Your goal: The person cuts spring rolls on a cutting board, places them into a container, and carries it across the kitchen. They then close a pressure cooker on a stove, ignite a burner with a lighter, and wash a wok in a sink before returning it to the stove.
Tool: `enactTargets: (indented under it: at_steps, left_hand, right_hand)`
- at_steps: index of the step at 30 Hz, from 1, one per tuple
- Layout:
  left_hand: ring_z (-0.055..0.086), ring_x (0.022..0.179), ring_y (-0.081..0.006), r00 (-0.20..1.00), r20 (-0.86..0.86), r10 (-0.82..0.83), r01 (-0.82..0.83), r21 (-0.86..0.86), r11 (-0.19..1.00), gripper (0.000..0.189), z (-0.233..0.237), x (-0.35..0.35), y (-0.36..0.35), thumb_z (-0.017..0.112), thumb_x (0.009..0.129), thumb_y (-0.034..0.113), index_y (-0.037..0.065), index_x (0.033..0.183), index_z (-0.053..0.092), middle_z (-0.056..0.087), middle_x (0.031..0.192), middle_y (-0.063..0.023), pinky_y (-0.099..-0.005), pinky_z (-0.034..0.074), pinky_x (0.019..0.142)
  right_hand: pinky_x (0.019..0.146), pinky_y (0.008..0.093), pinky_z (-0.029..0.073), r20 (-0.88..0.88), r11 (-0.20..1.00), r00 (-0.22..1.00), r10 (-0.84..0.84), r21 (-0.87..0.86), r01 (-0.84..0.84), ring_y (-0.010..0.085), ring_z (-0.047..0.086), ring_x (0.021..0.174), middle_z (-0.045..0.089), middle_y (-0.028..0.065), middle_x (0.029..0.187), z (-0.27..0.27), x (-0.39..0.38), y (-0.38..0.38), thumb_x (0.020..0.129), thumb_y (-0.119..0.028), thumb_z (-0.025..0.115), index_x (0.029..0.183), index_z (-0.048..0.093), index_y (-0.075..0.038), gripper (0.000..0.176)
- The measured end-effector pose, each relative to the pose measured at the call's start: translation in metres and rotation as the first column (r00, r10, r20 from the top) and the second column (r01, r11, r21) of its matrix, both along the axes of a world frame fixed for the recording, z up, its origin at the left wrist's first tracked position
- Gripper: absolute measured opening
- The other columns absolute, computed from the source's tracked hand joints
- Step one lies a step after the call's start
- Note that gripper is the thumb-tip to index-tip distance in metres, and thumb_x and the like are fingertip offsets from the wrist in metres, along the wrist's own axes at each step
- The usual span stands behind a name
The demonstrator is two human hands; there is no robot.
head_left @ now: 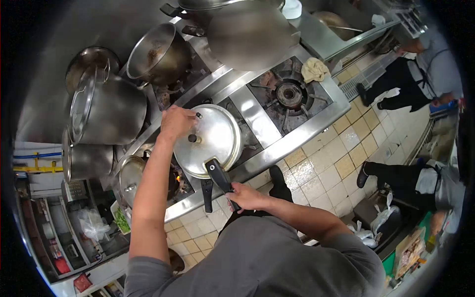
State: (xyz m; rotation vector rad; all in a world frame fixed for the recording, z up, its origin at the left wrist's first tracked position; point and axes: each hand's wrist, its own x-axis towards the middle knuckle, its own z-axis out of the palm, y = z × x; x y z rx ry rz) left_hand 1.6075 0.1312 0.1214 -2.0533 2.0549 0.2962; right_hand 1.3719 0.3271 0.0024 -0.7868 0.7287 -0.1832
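Note:
A round silver pressure cooker lid with a black knob lies over a cooker on the steel stove. Its black lid handle points toward my body, and my right hand is wrapped round the end of it. A second black handle sticks out beside it, to the left. My left hand is at the lid's upper left edge, next to a small dark fitting; its fingers are bent, and whether they pinch anything is hidden.
Large steel pots and a tilted deep pan stand at the left. A flame burns beside the cooker. An unlit burner and a cloth lie to the right. Two people stand at the far right.

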Motion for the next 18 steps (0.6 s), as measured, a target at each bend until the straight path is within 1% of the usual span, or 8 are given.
enactTargets:
  at_steps: [4, 6, 8, 9, 11, 14, 16, 18]
  left_hand:
    - [0.057, 0.115, -0.0233, 0.996, 0.092, 0.002, -0.001, -0.018, 1.0, 0.027, -0.005, -0.007, -0.008, 0.077, 0.077, 0.027, 0.019, 0.103, 0.079, 0.072, 0.117, 0.0038, -0.0423, 0.04, 0.098]
    - [0.057, 0.114, -0.0231, 0.996, 0.088, -0.004, 0.004, 0.002, 1.0, 0.026, -0.006, -0.01, -0.006, 0.077, 0.077, 0.026, 0.019, 0.101, 0.079, 0.072, 0.117, 0.0043, -0.0423, 0.041, 0.097]
    - [0.057, 0.113, -0.023, 0.997, 0.082, -0.018, 0.017, 0.003, 1.0, 0.025, -0.003, -0.014, -0.009, 0.077, 0.076, 0.026, 0.019, 0.1, 0.08, 0.072, 0.117, 0.0047, -0.0422, 0.041, 0.096]
    - [0.057, 0.111, -0.0229, 0.994, 0.098, -0.044, 0.046, -0.011, 0.999, 0.026, -0.002, -0.016, -0.006, 0.077, 0.076, 0.025, 0.018, 0.101, 0.079, 0.072, 0.116, 0.0054, -0.0417, 0.041, 0.095]
    - [0.058, 0.109, -0.0228, 0.991, 0.113, -0.07, 0.073, -0.02, 0.997, 0.027, -0.003, -0.016, -0.002, 0.077, 0.076, 0.024, 0.018, 0.103, 0.079, 0.072, 0.116, 0.006, -0.0413, 0.041, 0.095]
    - [0.058, 0.105, -0.026, 0.996, -0.016, -0.087, 0.083, -0.169, 0.982, 0.028, -0.011, -0.005, 0.014, 0.076, 0.078, 0.02, 0.015, 0.105, 0.077, 0.072, 0.118, 0.002, -0.0426, 0.043, 0.093]
    - [0.058, 0.096, -0.0274, 0.979, -0.05, -0.197, 0.105, -0.703, 0.703, 0.019, -0.016, 0.001, 0.051, 0.075, 0.081, 0.017, 0.01, 0.098, 0.076, 0.073, 0.109, -0.0052, -0.0416, 0.045, 0.09]
    - [0.059, 0.087, -0.0234, 0.929, -0.333, 0.162, -0.366, -0.766, 0.528, 0.016, -0.046, 0.028, 0.118, 0.072, 0.088, 0.018, 0.004, 0.096, 0.073, 0.072, 0.094, -0.0091, -0.0385, 0.048, 0.081]
  right_hand:
    - [0.047, 0.0301, 0.051, 0.004, 0.963, 0.988, 0.153, -0.225, -0.148, 0.0146, 0.064, 0.066, 0.061, 0.006, 0.079, -0.023, 0.006, -0.009, 0.1, -0.018, 0.055, 0.115, 0.047, -0.002, 0.023]
    - [0.047, 0.0309, 0.05, 0.08, 0.978, 0.986, 0.144, -0.164, -0.129, 0.0151, 0.062, 0.062, 0.06, 0.0063, 0.075, -0.038, 0.009, -0.005, 0.098, -0.017, 0.059, 0.115, 0.047, -0.001, 0.026]
    - [0.049, 0.0317, 0.052, 0.005, 0.897, 0.996, 0.088, -0.435, -0.077, 0.0158, 0.062, 0.059, 0.061, 0.0078, 0.075, -0.05, 0.014, -0.002, 0.096, -0.02, 0.061, 0.117, 0.047, 0.0, 0.032]
    - [0.049, 0.0317, 0.052, 0.012, 0.902, 0.996, 0.088, -0.425, -0.074, 0.0158, 0.062, 0.059, 0.061, 0.0078, 0.075, -0.045, 0.011, -0.004, 0.096, -0.02, 0.061, 0.117, 0.047, 0.0, 0.032]
    - [0.06, 0.0392, 0.053, -0.044, 0.925, 0.987, 0.155, -0.344, -0.16, 0.0264, 0.067, 0.067, 0.063, 0.0192, 0.085, -0.028, 0.001, -0.015, 0.093, -0.036, 0.065, 0.114, 0.047, 0.009, 0.053]
    - [0.059, 0.039, 0.053, -0.035, 0.95, 0.987, 0.158, -0.268, -0.162, 0.026, 0.068, 0.067, 0.064, 0.02, 0.085, -0.02, -0.002, -0.017, 0.094, -0.036, 0.064, 0.117, 0.046, 0.01, 0.054]
    - [0.059, 0.0377, 0.054, -0.038, 0.944, 0.99, 0.137, -0.299, -0.142, 0.0258, 0.067, 0.066, 0.064, 0.02, 0.086, -0.027, 0.002, -0.01, 0.095, -0.036, 0.062, 0.121, 0.045, 0.01, 0.055]
    - [0.045, 0.0322, 0.052, -0.049, 0.987, 0.996, 0.071, -0.141, -0.078, 0.017, 0.064, 0.058, 0.064, 0.0129, 0.083, -0.022, 0.002, -0.008, 0.098, -0.034, 0.06, 0.13, 0.042, 0.003, 0.053]
